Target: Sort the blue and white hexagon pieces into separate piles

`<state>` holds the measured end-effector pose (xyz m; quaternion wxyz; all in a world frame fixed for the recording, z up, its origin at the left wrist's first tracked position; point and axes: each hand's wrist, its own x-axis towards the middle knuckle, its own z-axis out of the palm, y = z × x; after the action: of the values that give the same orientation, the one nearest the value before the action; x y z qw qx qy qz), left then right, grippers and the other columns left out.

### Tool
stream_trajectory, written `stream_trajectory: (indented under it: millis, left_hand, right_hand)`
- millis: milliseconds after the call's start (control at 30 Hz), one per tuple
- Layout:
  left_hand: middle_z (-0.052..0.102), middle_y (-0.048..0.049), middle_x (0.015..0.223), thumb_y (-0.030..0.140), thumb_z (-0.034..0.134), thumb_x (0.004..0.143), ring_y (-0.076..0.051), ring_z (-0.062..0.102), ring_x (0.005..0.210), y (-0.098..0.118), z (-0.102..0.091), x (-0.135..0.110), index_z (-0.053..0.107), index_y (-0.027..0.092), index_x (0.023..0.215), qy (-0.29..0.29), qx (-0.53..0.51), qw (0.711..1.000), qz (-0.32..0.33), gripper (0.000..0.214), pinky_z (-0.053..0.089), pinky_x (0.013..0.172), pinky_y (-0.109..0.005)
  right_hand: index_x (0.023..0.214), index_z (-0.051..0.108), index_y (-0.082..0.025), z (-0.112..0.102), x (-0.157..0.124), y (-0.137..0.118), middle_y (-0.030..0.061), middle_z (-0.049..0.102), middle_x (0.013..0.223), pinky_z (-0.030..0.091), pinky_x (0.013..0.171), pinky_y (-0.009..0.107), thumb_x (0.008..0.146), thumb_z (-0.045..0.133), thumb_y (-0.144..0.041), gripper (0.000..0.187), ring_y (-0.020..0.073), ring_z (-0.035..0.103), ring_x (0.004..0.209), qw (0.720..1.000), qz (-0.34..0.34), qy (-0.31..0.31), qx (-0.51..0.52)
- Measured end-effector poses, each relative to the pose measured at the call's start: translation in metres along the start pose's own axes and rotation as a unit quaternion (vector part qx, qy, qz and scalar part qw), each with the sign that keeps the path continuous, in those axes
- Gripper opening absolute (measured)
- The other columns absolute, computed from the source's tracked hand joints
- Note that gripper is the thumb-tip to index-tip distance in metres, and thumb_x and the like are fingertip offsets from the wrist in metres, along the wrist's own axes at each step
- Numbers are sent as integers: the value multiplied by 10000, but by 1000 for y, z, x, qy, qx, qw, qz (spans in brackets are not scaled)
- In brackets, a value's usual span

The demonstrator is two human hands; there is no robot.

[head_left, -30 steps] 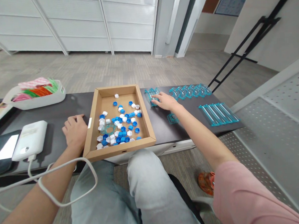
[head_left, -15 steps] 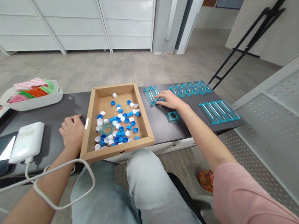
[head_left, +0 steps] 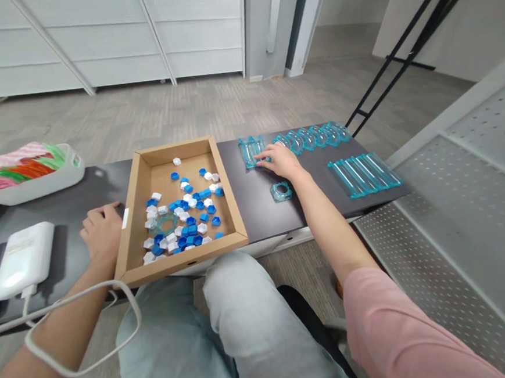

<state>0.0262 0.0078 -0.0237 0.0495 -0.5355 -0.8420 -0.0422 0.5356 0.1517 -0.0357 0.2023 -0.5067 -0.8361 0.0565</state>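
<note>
My right hand (head_left: 280, 159) reaches to the small group of clear rods with teal ends (head_left: 248, 152) beyond the tray's right side. Its thumb and forefinger close on the right side of that group; the exact contact is partly hidden by the fingers. Nearer to me lies a square teal piece with a round hole (head_left: 281, 191). My left hand (head_left: 102, 230) rests on the table, loosely curled and holding nothing, against the left wall of a cardboard tray (head_left: 233, 205). Blue and white hexagonal pieces (head_left: 190, 230) are scattered inside the tray around a clear teal ring (head_left: 166, 224).
A row of round teal pieces (head_left: 312, 138) stands at the back right, with more clear rods (head_left: 365, 174) in front. At left are a white basket (head_left: 38, 185) of colourful items and a white power bank (head_left: 24, 259). Its cable (head_left: 75, 293) loops over my left forearm.
The whole view has shifted, with the table lying further left. Relative to the tray, the rods at my right hand sit slightly further right. My left hand stays beside the tray.
</note>
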Motion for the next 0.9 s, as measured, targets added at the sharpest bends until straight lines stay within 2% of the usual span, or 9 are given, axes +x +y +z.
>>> stream_trajectory:
  millis: [133,200,300,400,533,633,767,833,900]
  left_hand:
    - [594,-366,1627,323,184,1150,-501,592,1509,-1,-3,-1,630,123,1616,-7,-25,1000,7,675,517,1204,-658]
    - [599,-360,1616,356,168,1141,-506,603,1514,-2,-5,-1,622,138,1633,-16,-27,999,9,704,521,1204,-653]
    - [593,-371,1617,373,115,1128,-516,606,1520,0,-7,-2,609,123,1649,-19,-20,1000,5,759,527,1197,-651]
    - [578,-390,1636,384,73,1132,-522,597,1528,3,-10,-4,595,81,1657,-26,-13,1000,7,800,525,1203,-649]
    - [571,-389,1649,381,73,1141,-510,601,1541,6,-15,-7,585,53,1653,-29,-10,999,10,795,527,1217,-619]
    - [549,-433,1633,339,61,1137,-554,580,1540,7,-16,-7,577,-17,1635,-34,-34,999,21,801,512,1218,-652]
    - [592,-404,1598,304,111,1143,-522,611,1505,7,-14,-9,621,58,1602,-6,-68,997,27,728,513,1193,-646]
    - [599,-398,1593,286,169,1144,-507,609,1490,7,-14,-11,632,77,1598,2,-84,996,29,682,507,1181,-637]
    - [578,-418,1610,282,220,1146,-516,582,1489,7,-14,-12,625,45,1612,0,-98,994,38,661,490,1179,-645]
  right_hand:
    - [1392,904,-338,-6,-8,-9,131,770,1356,499,1228,563,1142,740,-500,340,368,626,1283,999,26,23,13]
    - [1458,861,-337,-9,-10,-11,149,715,1454,463,1276,609,1149,712,-512,385,395,592,1373,994,62,90,19]
    - [1505,797,-293,-15,-11,-8,179,698,1440,417,1311,657,1218,519,-528,463,415,578,1433,971,131,200,29]
    - [1483,760,-268,-20,-12,-3,174,705,1417,437,1291,585,1252,364,-559,544,388,599,1422,948,196,252,14]
    - [1397,783,-232,-24,-14,-4,181,710,1421,430,1288,513,1256,313,-486,552,358,609,1424,935,250,250,-10]
    - [1265,806,-212,-27,-18,-11,197,725,1371,414,1307,517,1238,255,-407,584,348,608,1435,928,248,278,0]
    - [1235,782,-227,-31,-32,-22,191,729,1299,497,1223,536,1216,240,-464,591,356,642,1321,912,238,330,47]
    - [1307,759,-240,-32,-44,-27,178,725,1291,537,1162,528,1202,299,-518,548,355,657,1258,930,193,308,60]
    - [1361,748,-252,-34,-55,-34,166,719,1299,551,1130,517,1180,395,-566,506,353,666,1229,961,124,240,53]
